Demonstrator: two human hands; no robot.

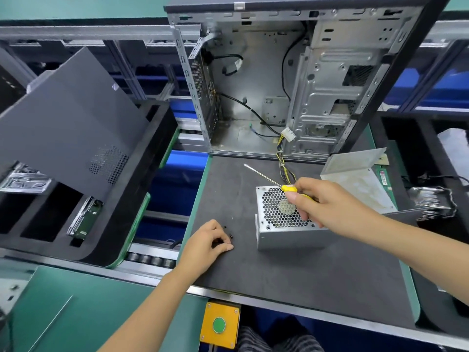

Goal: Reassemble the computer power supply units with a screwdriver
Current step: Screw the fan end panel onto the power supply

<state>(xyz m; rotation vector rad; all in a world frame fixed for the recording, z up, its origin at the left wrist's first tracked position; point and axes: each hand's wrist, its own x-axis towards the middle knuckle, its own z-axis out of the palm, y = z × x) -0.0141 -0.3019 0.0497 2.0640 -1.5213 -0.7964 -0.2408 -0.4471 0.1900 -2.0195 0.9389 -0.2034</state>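
A dark bench (279, 270) mat with green edging fills the middle of the view from the head camera. On it, right of center, sits a silver power supply (286, 224), its honeycomb fan grille facing the viewer and yellow and black wires running from its back toward an open computer case (266, 85) standing at the mat's far edge. The right hand (327, 204) hovers over the grille, fingers wrapped around the yellow handle of a screwdriver (274, 182), whose shaft points up and left. The left hand (208, 243) rests on the mat left of the power supply, fingers curled and pinching at small black screws (229, 237) near the mat's left edge. Bare mat lies open between the hands and toward the near edge. A grey metal cover (355, 174) lies to the right of the power supply. A yellow box with a green button (219, 325) hangs below the near edge.
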